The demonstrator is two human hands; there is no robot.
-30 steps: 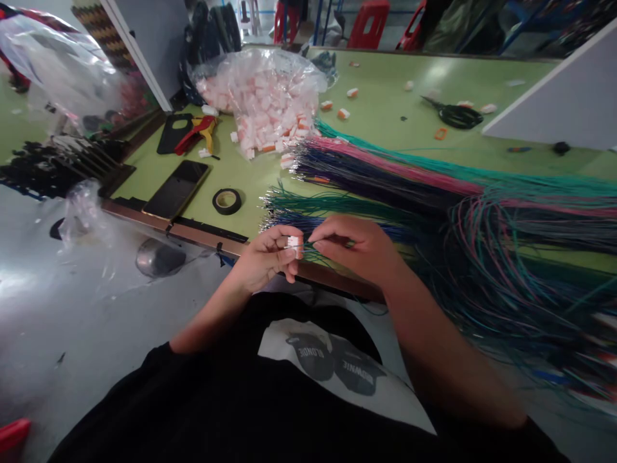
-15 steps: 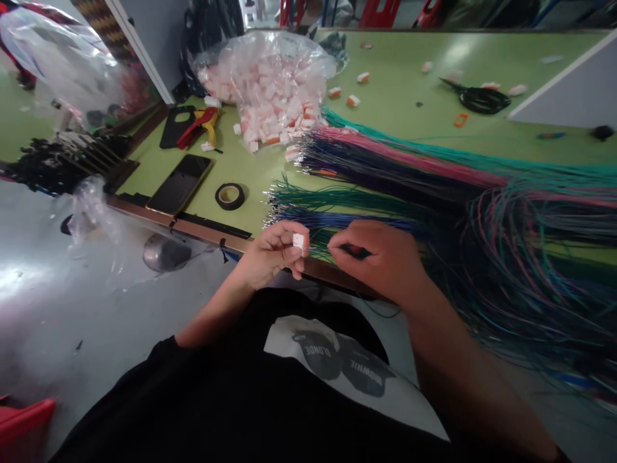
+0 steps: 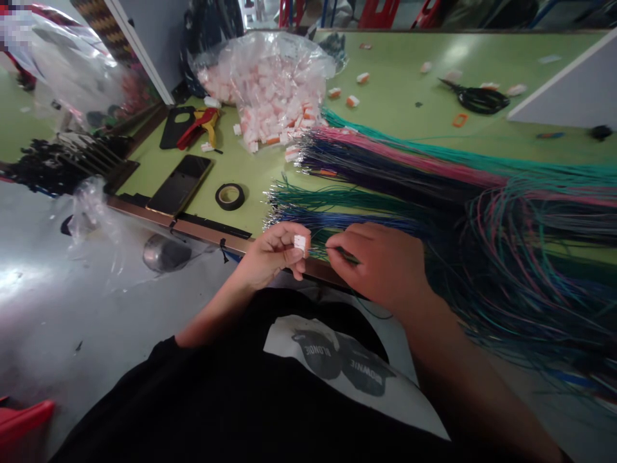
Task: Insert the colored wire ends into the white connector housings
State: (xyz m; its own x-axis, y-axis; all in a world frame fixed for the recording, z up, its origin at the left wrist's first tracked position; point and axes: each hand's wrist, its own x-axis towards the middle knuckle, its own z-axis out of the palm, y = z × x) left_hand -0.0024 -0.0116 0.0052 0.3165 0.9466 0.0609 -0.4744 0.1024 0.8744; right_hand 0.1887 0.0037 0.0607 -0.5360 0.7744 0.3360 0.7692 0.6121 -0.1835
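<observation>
At bench edge point(image 3: 195, 231): left hand point(image 3: 284, 251) pinching connector point(image 3: 300, 242), long axis roughly upright, orange side facing right hand point(image 3: 376, 260), grip unclear.

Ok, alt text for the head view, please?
A left hand pinches a small white-and-orange block at a green table, the right hand close by. Beyond lie wire bundles, black tape and a bag of similar blocks.

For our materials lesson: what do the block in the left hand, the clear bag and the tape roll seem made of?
Block: probably moulded plastic, from its boxy shape; too small to judge finish.
Clear bag: apparently glossy plastic film, being see-through, creased and streaked with highlights.
Tape roll: smooth, dark, perhaps plastic or cloth; its even ring doesn't settle which.
</observation>
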